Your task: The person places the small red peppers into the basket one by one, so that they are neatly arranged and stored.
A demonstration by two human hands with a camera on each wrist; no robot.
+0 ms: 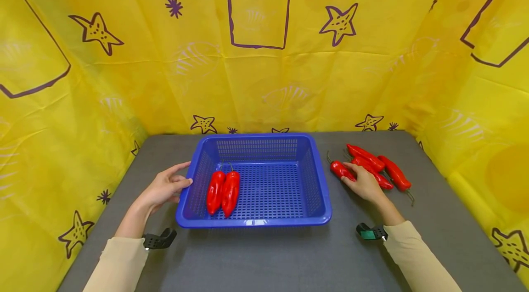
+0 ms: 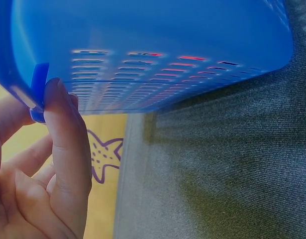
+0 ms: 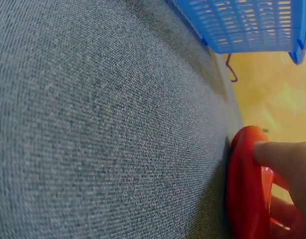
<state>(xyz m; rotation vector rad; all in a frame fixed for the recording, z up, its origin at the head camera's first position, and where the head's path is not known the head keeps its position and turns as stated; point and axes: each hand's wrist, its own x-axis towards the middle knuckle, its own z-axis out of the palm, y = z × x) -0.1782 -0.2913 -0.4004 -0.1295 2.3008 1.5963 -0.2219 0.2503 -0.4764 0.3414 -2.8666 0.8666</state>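
A blue plastic basket (image 1: 252,222) with slotted walls stands on the grey table, and two red chili peppers (image 1: 230,193) lie side by side at its left. My left hand (image 1: 163,187) pinches the basket's left rim; in the left wrist view the thumb (image 2: 68,149) presses against that rim. To the right of the basket, my right hand (image 1: 364,184) grips a red chili pepper (image 1: 340,169) between thumb and fingers. That pepper (image 3: 246,189) appears at or very near the table surface in the right wrist view, its lower part cut off by the frame.
Beyond and beside my right hand lie three more red peppers, one (image 1: 396,172) at the far right with its stem toward me. A yellow cloth (image 1: 256,81) with starfish drawings hangs behind and along both sides of the grey table (image 1: 256,260).
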